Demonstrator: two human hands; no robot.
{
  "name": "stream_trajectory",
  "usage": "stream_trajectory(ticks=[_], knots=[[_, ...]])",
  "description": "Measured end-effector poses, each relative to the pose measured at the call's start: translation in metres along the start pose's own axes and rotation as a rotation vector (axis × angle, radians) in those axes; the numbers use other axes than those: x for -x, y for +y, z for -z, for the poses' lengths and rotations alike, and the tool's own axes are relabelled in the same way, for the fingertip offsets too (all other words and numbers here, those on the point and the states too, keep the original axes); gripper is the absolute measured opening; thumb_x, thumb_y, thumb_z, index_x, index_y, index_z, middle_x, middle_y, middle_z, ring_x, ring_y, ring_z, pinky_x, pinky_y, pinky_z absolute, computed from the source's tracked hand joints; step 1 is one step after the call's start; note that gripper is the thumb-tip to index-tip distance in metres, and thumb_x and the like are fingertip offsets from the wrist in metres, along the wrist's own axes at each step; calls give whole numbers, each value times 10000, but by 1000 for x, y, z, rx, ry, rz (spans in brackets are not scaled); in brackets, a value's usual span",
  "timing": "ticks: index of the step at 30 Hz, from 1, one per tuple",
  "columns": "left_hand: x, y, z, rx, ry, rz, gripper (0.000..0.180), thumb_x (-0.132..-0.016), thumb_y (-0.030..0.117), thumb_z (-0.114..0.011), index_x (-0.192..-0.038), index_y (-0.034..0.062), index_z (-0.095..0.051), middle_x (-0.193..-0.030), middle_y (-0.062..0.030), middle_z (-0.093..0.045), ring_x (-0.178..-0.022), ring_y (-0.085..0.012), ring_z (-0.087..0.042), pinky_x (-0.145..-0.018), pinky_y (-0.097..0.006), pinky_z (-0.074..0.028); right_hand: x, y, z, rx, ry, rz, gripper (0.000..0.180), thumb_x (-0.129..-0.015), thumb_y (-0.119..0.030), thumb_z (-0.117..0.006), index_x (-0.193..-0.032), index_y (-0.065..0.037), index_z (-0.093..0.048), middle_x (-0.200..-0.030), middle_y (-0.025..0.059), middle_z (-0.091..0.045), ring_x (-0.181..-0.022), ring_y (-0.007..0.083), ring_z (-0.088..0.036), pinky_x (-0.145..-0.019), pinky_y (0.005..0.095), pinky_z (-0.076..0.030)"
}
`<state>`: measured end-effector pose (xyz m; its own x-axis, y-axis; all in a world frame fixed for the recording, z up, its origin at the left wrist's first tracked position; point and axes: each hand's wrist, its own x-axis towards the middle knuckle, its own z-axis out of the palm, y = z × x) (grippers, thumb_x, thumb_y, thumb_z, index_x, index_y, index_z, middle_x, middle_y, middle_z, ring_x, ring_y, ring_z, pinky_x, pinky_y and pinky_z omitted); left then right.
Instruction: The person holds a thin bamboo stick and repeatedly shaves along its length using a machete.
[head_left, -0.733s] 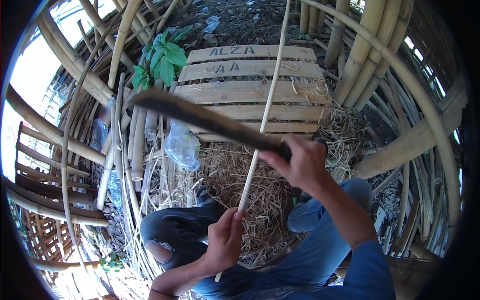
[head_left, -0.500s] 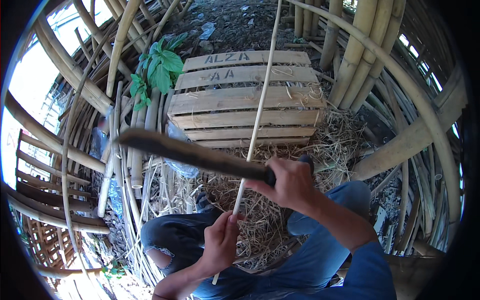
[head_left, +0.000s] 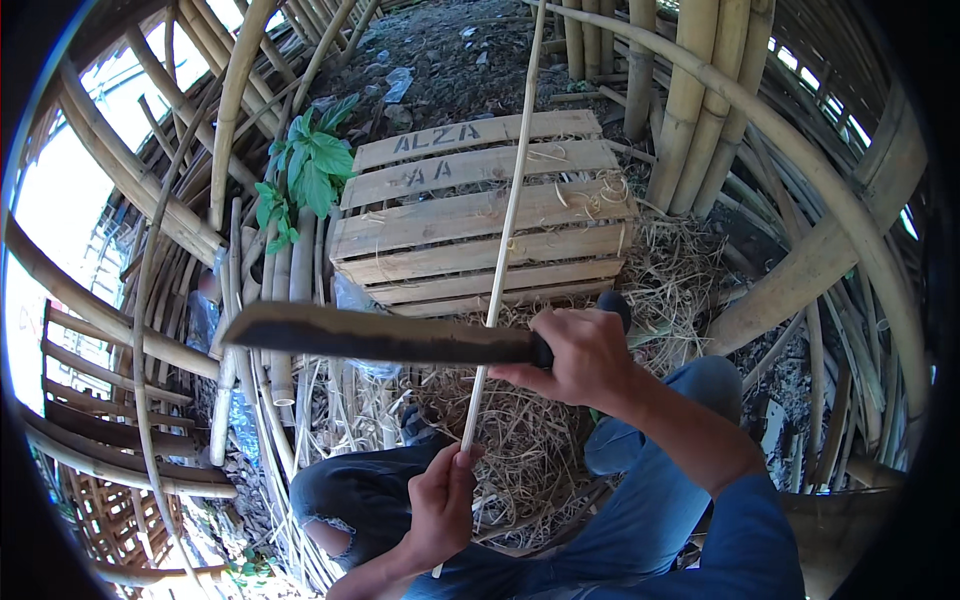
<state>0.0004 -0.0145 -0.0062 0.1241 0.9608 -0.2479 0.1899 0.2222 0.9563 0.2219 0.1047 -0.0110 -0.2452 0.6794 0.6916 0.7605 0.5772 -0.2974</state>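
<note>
Pallet [head_left: 480, 225], wooden, slatted, lies flat on ground ahead; largest item, straw and shavings strewn on and below it. Bamboo poles [head_left: 690, 110] stand and arch all round; leafy green plant [head_left: 310, 165] at pallet's upper-left corner.

Machete [head_left: 375, 335]: long dark blade, held approx. horizontal, tip toward person's left, crossing in front of strip. Right hand [head_left: 580, 355] fingers clamped round handle; handle itself mostly hidden.

Bamboo strip [head_left: 505, 215]: 1 thin pale length, runs from near lap up over pallet and out of top of view, near-upright. Left hand [head_left: 440, 500] fingers wrapped shut on its lower end, thumb up.

Handling est.: strip looks light, springy, stiff enough to stay straight unsupported; edges prob. sharp, splintery. Best grip low, well below blade, as left hand sits now.
</note>
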Motion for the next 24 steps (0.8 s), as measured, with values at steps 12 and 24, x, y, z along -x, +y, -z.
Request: stream_trajectory(ticks=[12, 24], knots=[[12, -10, -5, -132, -16, -69, 248, -1012, 172, -419, -1008, -30, -564, -557, 68, -404, -487, 7, -331, -432, -195, -265, 1, 32, 12, 5, -26, -245, 569, -821, -626, -586, -634, -91, -542, -455, 13, -499, -358, 160, -524, -354, 332, -413], [12, -15, -3, -189, -5, -107, 257, -1012, 174, -417, -1009, -40, -560, -539, 51, -417, -476, -1, -345, -432, -204, -286, -11, 28, 9, -21, -34, -210, 643, -823, -677, -532, -585, -80, -524, -444, 55, -521, -357, 184, -542, -344, 329, -430]])
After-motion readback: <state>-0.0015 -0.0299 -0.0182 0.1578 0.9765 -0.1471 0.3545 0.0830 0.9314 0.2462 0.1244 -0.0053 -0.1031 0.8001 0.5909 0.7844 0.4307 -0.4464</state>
